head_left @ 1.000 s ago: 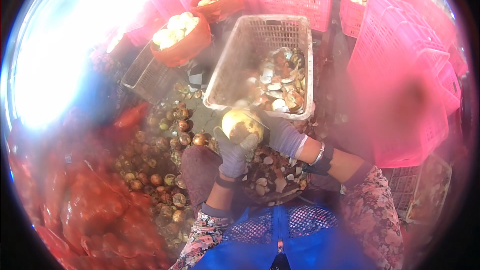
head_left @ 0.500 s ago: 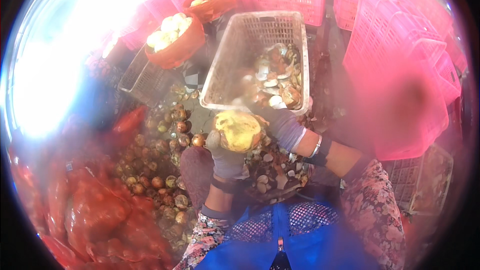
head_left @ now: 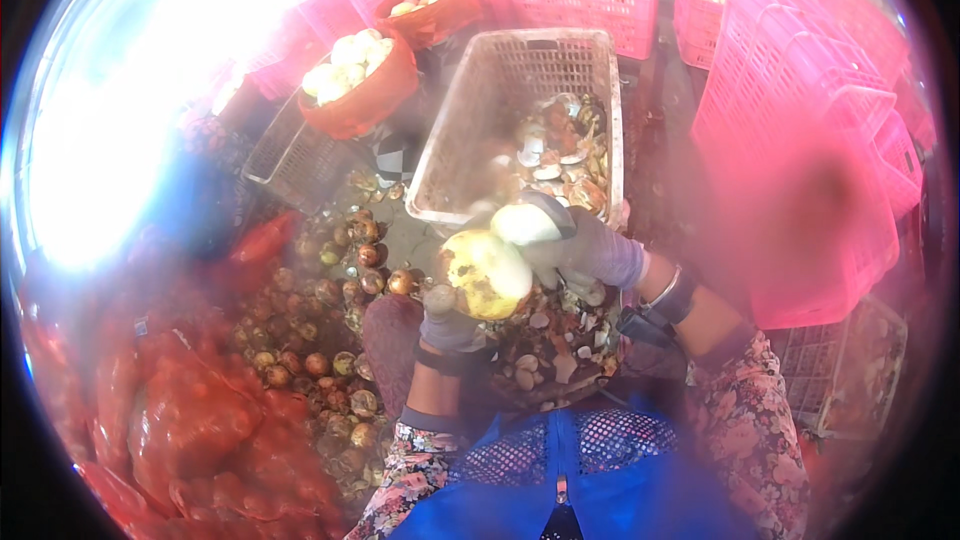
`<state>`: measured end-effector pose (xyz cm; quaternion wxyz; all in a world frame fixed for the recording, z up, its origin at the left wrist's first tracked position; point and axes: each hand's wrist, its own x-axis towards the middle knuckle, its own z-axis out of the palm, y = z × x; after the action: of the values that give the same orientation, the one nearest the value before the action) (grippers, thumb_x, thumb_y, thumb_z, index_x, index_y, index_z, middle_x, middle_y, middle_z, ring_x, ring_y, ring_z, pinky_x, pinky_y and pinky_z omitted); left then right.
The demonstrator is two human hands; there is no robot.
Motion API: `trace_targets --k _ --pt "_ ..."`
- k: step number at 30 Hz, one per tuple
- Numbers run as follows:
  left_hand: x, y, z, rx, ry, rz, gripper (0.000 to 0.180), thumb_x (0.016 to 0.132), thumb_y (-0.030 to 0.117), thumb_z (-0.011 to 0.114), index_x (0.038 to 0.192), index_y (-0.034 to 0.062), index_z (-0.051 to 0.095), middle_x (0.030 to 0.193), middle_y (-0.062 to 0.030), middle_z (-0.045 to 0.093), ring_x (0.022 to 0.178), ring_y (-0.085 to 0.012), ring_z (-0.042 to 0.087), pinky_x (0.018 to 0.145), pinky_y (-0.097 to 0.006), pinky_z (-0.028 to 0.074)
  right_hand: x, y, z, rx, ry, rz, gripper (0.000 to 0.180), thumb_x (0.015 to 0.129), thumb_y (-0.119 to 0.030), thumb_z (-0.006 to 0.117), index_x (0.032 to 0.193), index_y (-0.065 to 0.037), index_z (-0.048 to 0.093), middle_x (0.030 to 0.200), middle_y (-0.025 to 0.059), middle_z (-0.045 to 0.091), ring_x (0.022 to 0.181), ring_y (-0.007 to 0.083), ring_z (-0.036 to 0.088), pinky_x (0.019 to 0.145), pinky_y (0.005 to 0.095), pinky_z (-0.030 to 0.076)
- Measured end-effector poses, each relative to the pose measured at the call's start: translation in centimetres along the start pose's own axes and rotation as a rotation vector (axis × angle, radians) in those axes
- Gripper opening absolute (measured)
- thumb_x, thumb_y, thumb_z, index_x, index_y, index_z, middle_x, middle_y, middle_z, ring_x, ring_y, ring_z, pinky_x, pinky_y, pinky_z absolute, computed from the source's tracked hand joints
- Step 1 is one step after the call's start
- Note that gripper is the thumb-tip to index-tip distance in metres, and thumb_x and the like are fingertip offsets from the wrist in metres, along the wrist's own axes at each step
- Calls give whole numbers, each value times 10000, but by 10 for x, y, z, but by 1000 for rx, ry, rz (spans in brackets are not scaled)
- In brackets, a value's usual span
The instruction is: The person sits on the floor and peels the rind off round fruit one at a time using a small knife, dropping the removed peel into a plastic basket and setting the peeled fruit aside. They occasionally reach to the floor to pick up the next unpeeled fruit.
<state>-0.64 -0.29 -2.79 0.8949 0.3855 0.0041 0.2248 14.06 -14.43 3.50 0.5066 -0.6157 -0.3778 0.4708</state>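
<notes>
My left hand [head_left: 452,325], in a greyish glove, cups a large round yellow vegetable [head_left: 483,278] from below and the left. Its skin has brown blotches, and a smooth white patch shows on its right side; its exact kind is unclear. My right hand [head_left: 598,255], also gloved, is closed beside it. Against the right fingers lies a white rounded piece [head_left: 524,224], with a dark edge behind it. What exactly these fingers grip is hidden. Just beyond both hands stands a dirty white plastic crate [head_left: 440,165], part filled with peelings [head_left: 555,160].
Brown onions [head_left: 315,365] lie heaped on the floor at left, beside red mesh sacks [head_left: 200,420]. Pale peeled vegetables fill orange-red baskets [head_left: 355,105] and pink crates [head_left: 590,15] behind. Stacked pink crates [head_left: 790,160] stand at right. More peelings [head_left: 560,340] lie beneath my hands.
My right hand has moved back from the white crate's near edge to the yellow vegetable. A white patch now shows on the vegetable, and a white piece is beside my right fingers.
</notes>
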Motion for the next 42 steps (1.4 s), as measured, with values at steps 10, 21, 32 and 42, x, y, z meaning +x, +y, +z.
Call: trace_targets --k 10,21,32,42 --pt "8 -3 6 444 42 -161 585 766 295 694 1223 -33 532 1073 -96 628 960 -184 608 848 -299 496 13 41 -8 -734 337 -574 356 860 -221 610 1188 -84 601 766 56 628 568 160 581 549 305 489" --pt "7 -11 -7 583 135 109 720 643 203 817 1247 14 474 1145 -121 591 1049 -214 593 915 -350 499 33 36 -47 244 595 -337 239 904 -219 588 1082 -59 587 669 4 520 467 104 477 395 223 339" --pt "10 -16 -7 875 192 111 659 664 180 832 1190 0 478 1107 -107 600 987 -172 600 843 -312 520 19 36 24 -453 377 -335 367 964 -128 437 1325 -71 463 1190 125 582 915 163 602 722 250 469" --pt "9 -33 -10 1229 188 520 581 689 175 815 1164 11 523 1045 -117 600 900 -228 628 799 -322 518 47 70 3 -1426 -14 -46 480 815 -55 558 1276 55 486 1198 129 580 1018 175 569 906 271 467"
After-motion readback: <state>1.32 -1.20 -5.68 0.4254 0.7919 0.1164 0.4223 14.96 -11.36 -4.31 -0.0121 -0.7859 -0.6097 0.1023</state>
